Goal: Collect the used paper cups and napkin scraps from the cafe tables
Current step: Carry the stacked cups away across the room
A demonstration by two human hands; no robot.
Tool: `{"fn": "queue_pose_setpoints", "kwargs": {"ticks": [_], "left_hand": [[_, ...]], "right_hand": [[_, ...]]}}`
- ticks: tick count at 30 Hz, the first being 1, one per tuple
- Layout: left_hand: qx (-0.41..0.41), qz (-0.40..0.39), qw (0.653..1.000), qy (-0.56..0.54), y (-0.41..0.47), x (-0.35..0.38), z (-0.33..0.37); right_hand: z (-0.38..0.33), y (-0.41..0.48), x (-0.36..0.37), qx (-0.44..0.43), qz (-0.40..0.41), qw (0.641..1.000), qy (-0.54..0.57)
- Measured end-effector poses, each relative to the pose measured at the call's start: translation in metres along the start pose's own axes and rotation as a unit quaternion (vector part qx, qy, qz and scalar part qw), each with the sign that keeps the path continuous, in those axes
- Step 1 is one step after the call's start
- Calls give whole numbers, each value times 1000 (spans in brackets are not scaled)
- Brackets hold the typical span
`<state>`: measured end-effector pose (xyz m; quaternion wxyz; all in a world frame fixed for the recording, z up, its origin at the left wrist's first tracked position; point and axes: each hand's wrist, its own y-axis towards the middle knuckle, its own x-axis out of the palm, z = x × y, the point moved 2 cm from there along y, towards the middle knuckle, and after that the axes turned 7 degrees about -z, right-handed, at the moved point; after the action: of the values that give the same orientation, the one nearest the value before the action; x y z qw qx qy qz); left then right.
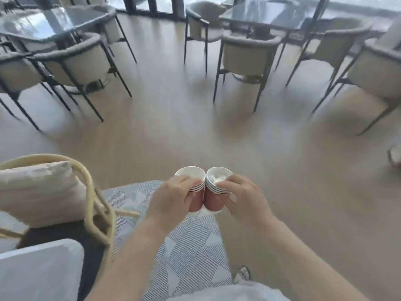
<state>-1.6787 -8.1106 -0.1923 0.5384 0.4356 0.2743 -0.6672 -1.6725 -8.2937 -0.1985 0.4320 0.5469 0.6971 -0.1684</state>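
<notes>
Two stacks of red paper cups sit side by side, touching, held in mid-air over the floor: the left stack (196,192) in the left hand (171,197), the right stack (216,190), with white napkin scraps (217,178) in its top cup, in the right hand (243,199). Both hands close around the rims. A tilt could spill the scraps; a loose grip could let nested cups slide apart. Far surfaces (260,16) look blurred.

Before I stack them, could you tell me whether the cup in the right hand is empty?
Not empty: white crumpled scraps fill the right-hand cup.
</notes>
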Motion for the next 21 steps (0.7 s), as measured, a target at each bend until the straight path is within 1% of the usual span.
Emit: {"fn": "queue_pose_setpoints", "kwargs": {"ticks": [4,7,10,13,16,21], "left_hand": [[83,-39,995,-28,83,50,80],[133,-67,988,-33,139,87,142],[180,-111,976,-50,183,121,205],[238,-150,958,-54,218,150,262],[297,-188,935,-44,242,178,312],[365,-223,903,-37,277,227,384]], "right_hand": [[86,-20,-68,40,54,997,-21],[144,-40,-116,90,103,990,-31],[192,-64,-163,149,147,977,-40],[232,-91,-200,217,191,956,-46],[264,-121,-229,292,226,928,-43],[308,-159,-272,365,264,890,-72]]}}
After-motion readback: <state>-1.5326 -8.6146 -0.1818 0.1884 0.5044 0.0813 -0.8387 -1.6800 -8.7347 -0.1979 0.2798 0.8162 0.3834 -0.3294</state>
